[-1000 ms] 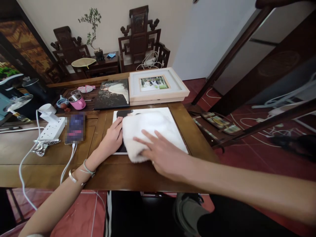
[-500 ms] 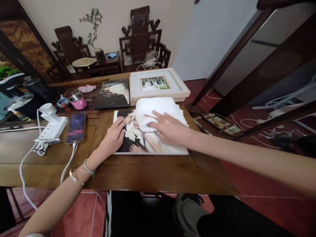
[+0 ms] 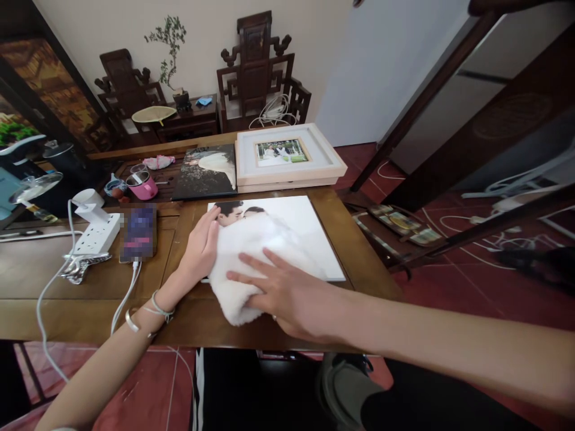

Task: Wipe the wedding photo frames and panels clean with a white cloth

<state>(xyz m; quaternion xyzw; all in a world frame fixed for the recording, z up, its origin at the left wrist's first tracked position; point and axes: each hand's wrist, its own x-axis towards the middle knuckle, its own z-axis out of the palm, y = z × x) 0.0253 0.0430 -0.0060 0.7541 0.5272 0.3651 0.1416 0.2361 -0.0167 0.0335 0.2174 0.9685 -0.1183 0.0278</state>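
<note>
A flat photo panel (image 3: 314, 218) showing a couple lies on the wooden table. My right hand (image 3: 287, 293) presses a folded, fluffy white towel (image 3: 256, 257) down over its lower left part, fingers spread on top and some tucked into the folds. The towel hangs past the panel's front edge onto the table and hides most of the picture. My left hand (image 3: 200, 245) rests along the panel's left edge with fingers stretched out, close against the towel.
Behind the panel lie a dark picture (image 3: 204, 170) and a pale wooden frame (image 3: 290, 179). To the left are a phone (image 3: 138, 233) on a cable, a white power strip (image 3: 96, 233) and a pink mug (image 3: 144, 187). The wooden table (image 3: 372, 269) ends at the right.
My right hand has drawn the towel from the panel's upper middle down and left to its front edge. The left hand stays at the left edge, shifted very slightly.
</note>
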